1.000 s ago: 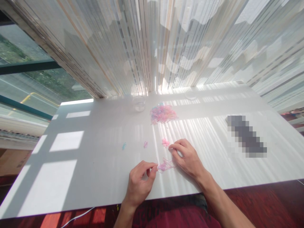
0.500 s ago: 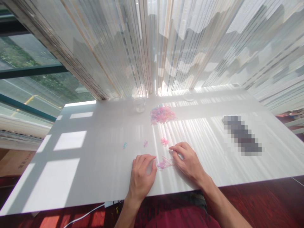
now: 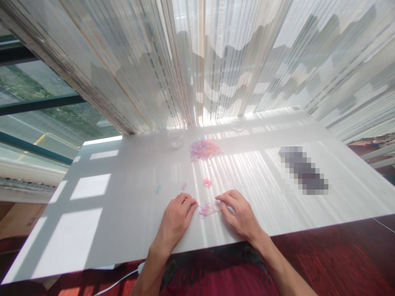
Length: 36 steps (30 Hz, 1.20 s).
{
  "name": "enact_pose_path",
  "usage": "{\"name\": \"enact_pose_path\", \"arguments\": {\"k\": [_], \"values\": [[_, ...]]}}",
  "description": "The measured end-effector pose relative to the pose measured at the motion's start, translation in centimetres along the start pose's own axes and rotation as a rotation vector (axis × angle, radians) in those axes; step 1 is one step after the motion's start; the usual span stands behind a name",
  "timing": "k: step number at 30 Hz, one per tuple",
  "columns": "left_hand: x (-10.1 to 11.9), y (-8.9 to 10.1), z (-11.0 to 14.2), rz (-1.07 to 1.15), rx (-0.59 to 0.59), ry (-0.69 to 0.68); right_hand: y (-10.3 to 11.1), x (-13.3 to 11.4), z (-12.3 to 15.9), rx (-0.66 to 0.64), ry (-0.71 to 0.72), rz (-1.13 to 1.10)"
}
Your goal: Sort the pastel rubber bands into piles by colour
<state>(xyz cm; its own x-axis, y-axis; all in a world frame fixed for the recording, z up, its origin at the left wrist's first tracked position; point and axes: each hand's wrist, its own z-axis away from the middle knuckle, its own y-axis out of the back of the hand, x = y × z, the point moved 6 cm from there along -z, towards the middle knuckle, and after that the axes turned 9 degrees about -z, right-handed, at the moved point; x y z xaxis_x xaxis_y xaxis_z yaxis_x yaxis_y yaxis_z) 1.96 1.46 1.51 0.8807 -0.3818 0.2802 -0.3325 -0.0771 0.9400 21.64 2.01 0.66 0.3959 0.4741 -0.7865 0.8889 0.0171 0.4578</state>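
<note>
One pink-purple tangle (image 3: 206, 210) lies crosswise between the left hand (image 3: 175, 214) — fingertips close, any hold unclear — and the right hand (image 3: 240, 213), thumb and forefinger slightly parted, both just beside it.

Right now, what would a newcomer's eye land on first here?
Probably the big pile of mostly pink strands, beyond the hands on the white table, toward the curtain. Next, the left hand and right hand near the table's front edge, with a small purple-pink heap between them. The dark pixelated patch on the right also stands out.
</note>
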Motion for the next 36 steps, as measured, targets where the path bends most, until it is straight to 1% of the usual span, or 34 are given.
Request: {"name": "enact_pose_path", "arguments": {"k": [3,9,14,18,21,24,29,32,34,36], "values": [[0.3,0.1,-0.1,-0.007,0.025,-0.036,0.1,0.1,0.1,0.009,-0.003,-0.03],[0.4,1.4,0.4,0.144,0.136,0.037,0.4,-0.3,0.2,0.005,0.025,-0.104],[1.1,2.4,0.7,0.236,0.215,-0.013,0.2,-0.8,0.1,-0.022,0.06,-0.113],[1.5,2.6,1.0,0.295,0.282,-0.026,-0.3,-1.5,0.4,-0.056,0.088,-0.191],[1.8,2.2,1.0,0.338,0.272,-0.03,-0.7,-2.1,0.6,-0.062,0.122,-0.236],[1.9,1.7,1.0,0.353,0.253,-0.032,-0.8,-2.2,0.7,-0.04,0.127,-0.24],[2.0,1.1,1.0,0.383,0.216,-0.048,-0.8,-1.5,0.6,-0.037,0.061,-0.252],[2.0,1.1,1.0,0.38,0.2,-0.057,-0.9,-1.3,0.4,-0.053,0.043,-0.262],[1.5,1.5,1.0,0.339,0.224,-0.028,-0.9,-1.4,0.3,-0.064,0.052,-0.262],[0.2,2.1,0.9,0.256,0.288,0.061,-0.8,-1.5,0.2,-0.073,0.044,-0.259]]}}
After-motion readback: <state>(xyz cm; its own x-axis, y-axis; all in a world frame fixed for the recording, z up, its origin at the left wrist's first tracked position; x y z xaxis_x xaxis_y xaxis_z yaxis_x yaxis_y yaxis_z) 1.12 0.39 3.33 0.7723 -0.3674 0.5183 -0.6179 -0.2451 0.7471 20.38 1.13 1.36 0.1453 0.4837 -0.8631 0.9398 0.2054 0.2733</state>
